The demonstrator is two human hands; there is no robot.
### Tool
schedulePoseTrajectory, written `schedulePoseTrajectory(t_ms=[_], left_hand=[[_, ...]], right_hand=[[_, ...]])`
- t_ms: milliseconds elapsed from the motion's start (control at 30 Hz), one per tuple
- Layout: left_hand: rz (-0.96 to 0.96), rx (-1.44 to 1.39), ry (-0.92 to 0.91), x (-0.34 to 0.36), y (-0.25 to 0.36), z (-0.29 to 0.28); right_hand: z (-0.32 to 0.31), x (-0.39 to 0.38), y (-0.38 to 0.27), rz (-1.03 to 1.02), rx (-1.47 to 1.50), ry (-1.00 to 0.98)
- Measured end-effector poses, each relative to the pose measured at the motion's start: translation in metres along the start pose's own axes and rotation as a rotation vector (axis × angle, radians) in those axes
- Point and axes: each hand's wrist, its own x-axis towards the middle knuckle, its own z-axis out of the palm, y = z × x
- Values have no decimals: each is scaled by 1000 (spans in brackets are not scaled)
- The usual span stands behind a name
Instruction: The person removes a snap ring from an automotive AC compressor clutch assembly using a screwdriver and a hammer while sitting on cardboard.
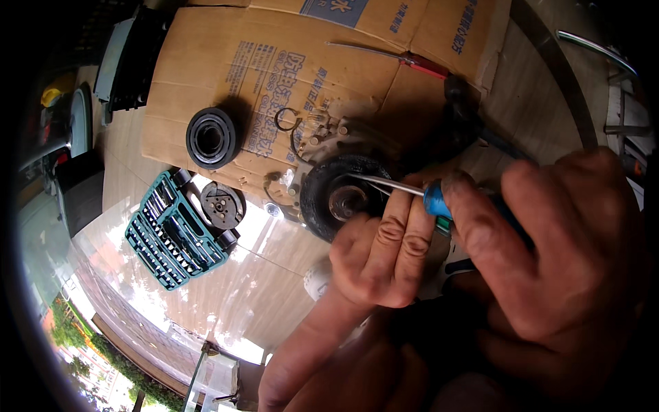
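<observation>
At the near edge of the cardboard (195, 69), the pulley unit (320, 189) is judged heavy, rigid, best held by its casing (335, 129). A screwdriver (434, 200) is clasped by the right hand (549, 247); left hand (379, 264): grip indeterminate.

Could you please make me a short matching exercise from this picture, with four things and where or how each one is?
1. Blue-handled screwdriver
2. Socket set
3. Red-handled screwdriver
4. Black ring-shaped part

A. Lying open
B. On the left part of the cardboard
C. In the right hand
D. On the cardboard, toward the upper right

Pairs: 1-C, 2-A, 3-D, 4-B
</observation>
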Motion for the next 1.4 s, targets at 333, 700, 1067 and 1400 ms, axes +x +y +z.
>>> schedulePoseTrajectory(t_ms=[333, 700, 1067, 1400], left_hand=[[-19, 2, 10, 4, 5, -3], [-38, -67, 42, 0, 5, 7], [-78, -163, 85, -8, 14, 1], [-51, -141, 11, -3, 3, -2]], right_hand=[[2, 2, -1, -19, 3, 35], [0, -2, -2, -43, -48, 41], [-6, 4, -7, -109, -95, 68], [11, 19, 8, -190, -126, 90]])
